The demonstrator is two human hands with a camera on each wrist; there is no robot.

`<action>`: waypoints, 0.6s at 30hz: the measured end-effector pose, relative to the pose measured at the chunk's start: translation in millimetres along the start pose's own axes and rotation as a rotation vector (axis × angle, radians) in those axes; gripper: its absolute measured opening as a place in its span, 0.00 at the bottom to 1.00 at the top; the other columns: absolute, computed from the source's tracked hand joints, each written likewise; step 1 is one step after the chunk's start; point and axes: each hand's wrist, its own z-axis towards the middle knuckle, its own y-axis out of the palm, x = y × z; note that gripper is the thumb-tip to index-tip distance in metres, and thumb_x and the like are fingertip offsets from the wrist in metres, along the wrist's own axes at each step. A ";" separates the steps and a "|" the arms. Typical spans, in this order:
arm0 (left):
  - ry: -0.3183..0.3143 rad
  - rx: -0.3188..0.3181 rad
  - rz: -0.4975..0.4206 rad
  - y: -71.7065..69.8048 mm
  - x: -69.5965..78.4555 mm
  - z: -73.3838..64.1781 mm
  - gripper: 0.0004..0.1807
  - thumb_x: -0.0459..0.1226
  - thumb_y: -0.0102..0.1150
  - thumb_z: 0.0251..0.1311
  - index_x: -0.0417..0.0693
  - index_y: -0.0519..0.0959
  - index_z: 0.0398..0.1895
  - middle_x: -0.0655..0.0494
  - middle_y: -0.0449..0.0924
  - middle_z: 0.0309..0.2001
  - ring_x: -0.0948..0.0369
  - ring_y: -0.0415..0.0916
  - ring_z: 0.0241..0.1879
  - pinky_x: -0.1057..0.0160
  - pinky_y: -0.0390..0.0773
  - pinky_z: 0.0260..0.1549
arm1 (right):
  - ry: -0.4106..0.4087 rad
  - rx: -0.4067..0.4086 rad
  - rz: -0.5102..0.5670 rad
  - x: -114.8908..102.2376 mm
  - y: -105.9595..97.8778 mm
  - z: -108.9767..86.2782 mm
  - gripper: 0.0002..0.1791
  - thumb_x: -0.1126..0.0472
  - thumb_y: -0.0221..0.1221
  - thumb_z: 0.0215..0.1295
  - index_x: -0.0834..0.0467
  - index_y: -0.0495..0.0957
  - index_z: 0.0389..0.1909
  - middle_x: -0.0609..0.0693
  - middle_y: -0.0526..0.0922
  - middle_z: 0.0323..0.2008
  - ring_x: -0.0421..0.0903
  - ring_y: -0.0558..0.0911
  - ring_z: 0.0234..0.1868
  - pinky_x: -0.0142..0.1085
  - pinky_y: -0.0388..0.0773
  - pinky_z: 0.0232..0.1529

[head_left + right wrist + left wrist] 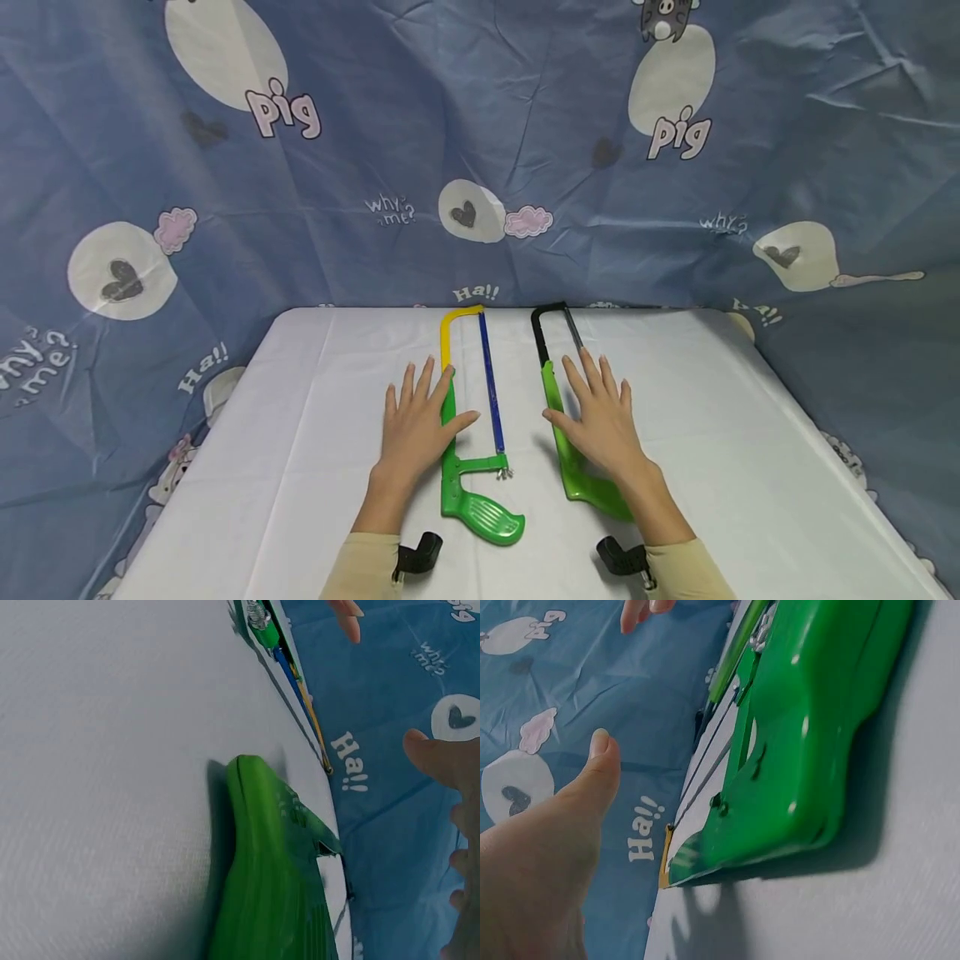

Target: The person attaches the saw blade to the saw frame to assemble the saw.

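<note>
Two hacksaws lie side by side on the white table. The left hacksaw (489,517) has a green handle and frame, a yellow front end and a blue blade; its wing nut shows near the handle. The right hacksaw (573,479) is light green with a black front end, its handle partly hidden by the right wrist. My left hand (418,425) hovers over the left saw's frame, fingers spread and straight, holding nothing. Likewise spread, my right hand (602,417) is over the right saw's frame. In the wrist views both hands appear raised above the saws.
A white cloth covers the table (750,433), with room on both sides of the saws. Behind it hangs a blue printed curtain (360,167) that also runs down the table's sides. Black wrist mounts (422,553) sit at both sleeves.
</note>
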 end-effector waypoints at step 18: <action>-0.022 0.019 -0.001 -2.9 -9.0 0.1 0.49 0.73 0.46 0.59 0.66 0.48 0.80 0.54 0.40 0.82 0.48 0.29 0.81 0.33 0.40 0.74 | 0.028 0.001 0.062 -5.6 5.8 0.6 0.49 0.34 0.60 0.62 0.44 0.50 0.79 0.53 0.44 0.81 0.60 0.39 0.81 0.72 0.37 0.71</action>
